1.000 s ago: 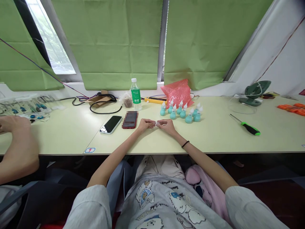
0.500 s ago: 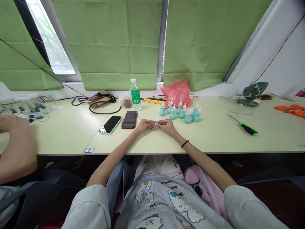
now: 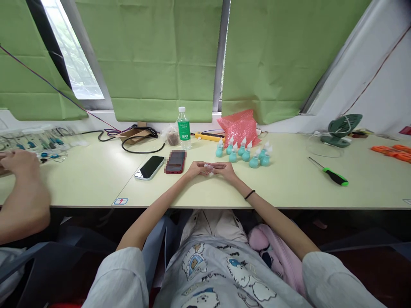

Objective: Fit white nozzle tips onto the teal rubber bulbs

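My left hand point(image 3: 198, 169) and my right hand point(image 3: 226, 170) meet above the table, fingers pinched together on a small clear-whitish piece point(image 3: 210, 170). The fingers cover most of that piece, so its kind cannot be made out. Just beyond my right hand stand several small teal bulb-shaped bottles point(image 3: 245, 155) with white pointed tips. Left of my left hand lie a phone with a red edge point(image 3: 175, 161) and a phone with a pale case point(image 3: 149, 167).
A water bottle point(image 3: 184, 129), a yellow tool point(image 3: 209, 137) and a pink bubble-wrap bag point(image 3: 241, 127) stand at the back. On the right are a screwdriver point(image 3: 330, 172), a small green fan point(image 3: 342, 130) and orange items point(image 3: 392, 151). A co-worker's arm point(image 3: 25, 192) works at the left.
My fingers have shifted slightly around the small piece, which stays between both hands. The co-worker's hand at the left has come further into view. The camera view has moved a little.
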Action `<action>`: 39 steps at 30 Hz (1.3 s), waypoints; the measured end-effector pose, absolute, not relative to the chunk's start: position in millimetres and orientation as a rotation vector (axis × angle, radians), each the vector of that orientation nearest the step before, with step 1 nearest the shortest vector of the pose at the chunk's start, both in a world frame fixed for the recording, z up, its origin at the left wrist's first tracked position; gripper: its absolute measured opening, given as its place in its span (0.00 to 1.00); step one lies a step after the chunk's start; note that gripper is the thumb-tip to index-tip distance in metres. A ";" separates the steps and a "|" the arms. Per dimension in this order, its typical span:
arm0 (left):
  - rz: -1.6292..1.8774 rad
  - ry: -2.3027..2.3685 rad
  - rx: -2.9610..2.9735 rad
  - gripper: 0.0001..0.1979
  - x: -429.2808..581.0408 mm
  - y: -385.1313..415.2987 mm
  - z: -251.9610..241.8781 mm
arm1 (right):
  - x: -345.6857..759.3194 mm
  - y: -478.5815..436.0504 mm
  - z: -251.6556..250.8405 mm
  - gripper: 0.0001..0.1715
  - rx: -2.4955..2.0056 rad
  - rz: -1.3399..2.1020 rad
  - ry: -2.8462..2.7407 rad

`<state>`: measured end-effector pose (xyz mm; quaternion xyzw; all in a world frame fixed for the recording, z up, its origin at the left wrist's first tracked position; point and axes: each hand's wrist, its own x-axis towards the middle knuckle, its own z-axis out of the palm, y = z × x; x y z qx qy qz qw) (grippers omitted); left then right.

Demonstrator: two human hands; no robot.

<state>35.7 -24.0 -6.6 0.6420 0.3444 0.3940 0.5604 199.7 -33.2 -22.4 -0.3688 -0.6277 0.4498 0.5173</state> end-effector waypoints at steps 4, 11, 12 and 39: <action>0.930 0.812 1.516 0.24 35.9 -24.6 -7.0 | 199.4 -34.3 -22.0 0.22 -0.875 1.095 -1.526; 0.958 0.788 1.537 0.21 35.4 -23.8 -6.5 | 199.2 -34.5 -23.3 0.19 -0.859 1.076 -1.562; 0.961 0.784 1.535 0.20 35.6 -23.4 -7.2 | 199.1 -33.8 -23.9 0.19 -0.855 1.072 -1.565; 0.919 0.634 1.278 0.14 34.3 -18.9 -11.0 | 200.4 -26.7 -25.6 0.17 -0.847 0.970 -1.572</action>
